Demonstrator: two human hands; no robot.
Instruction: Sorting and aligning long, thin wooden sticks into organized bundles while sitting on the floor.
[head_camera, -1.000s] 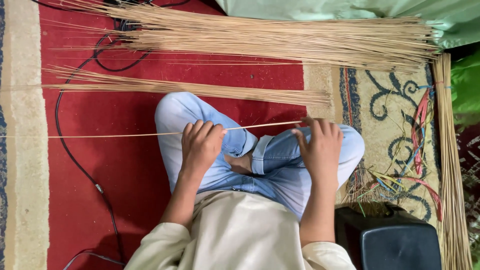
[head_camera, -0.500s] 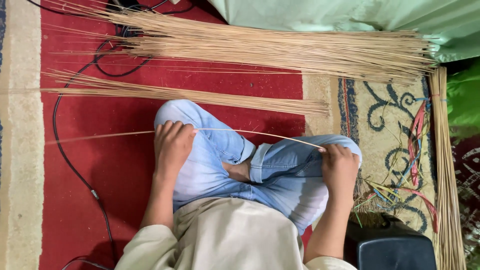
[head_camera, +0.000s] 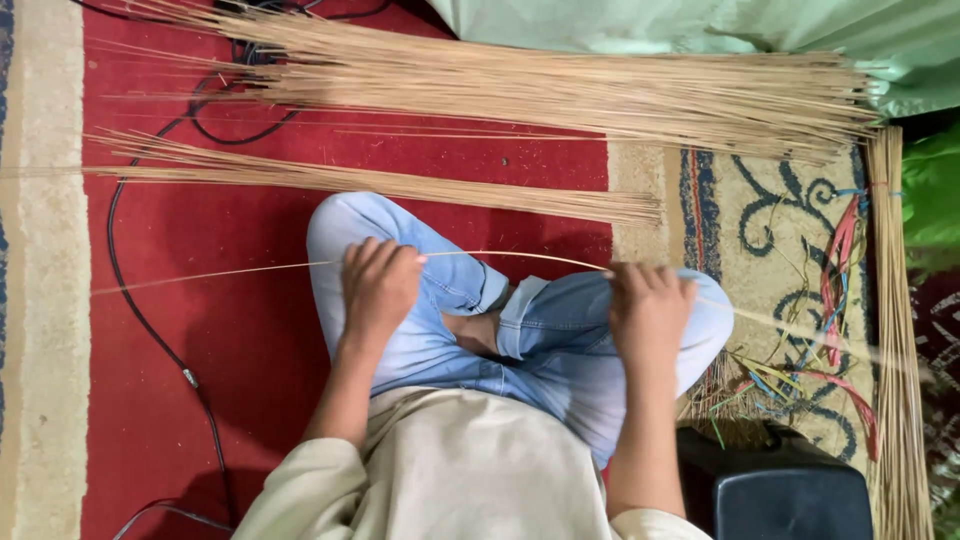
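As legs cross, both hands (head_camera: 378, 288) (head_camera: 648, 310) grip thin stick (head_camera: 500, 255).

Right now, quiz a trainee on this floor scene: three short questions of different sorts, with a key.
1. True or false: both hands grip one thin stick.
2. Which lies nearer the knees: A) the thin bundle, B) the thick bundle?
3. Fill in: a black ____ crosses the red carpet.

Key: 1 true, left hand and right hand hold it, bowed between them. 2 A. 3 cable.
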